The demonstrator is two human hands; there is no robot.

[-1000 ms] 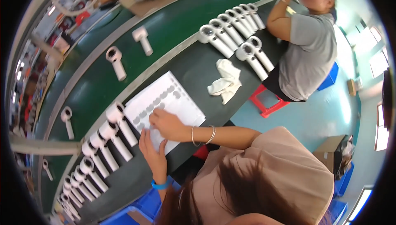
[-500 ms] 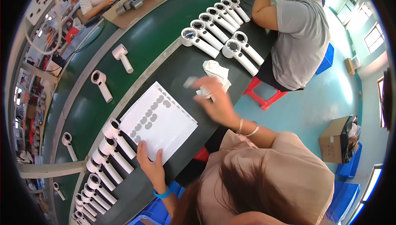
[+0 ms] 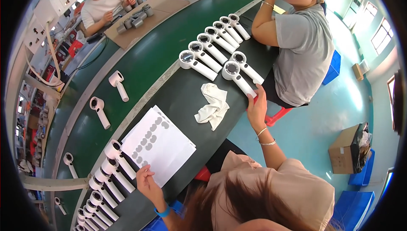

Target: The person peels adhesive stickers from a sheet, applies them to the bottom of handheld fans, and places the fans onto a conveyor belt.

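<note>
Right of centre in the frame, has the lower handle end of a white round-headed device [image 3: 241, 84] between the thumb and closed fingers of the right hand [image 3: 257, 104]; cannot tell how firmly. Lies with its head up and left of the fingertips, just beside a matching device [image 3: 251, 70]. Left of centre and lower down, sets the left hand [image 3: 149, 184] at the near edge of a white sheet [image 3: 174, 152], with fingers loosely curled and parted, gripping nothing visible.

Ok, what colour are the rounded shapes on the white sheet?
The rounded shapes are grey, best seen in the head view.
</note>
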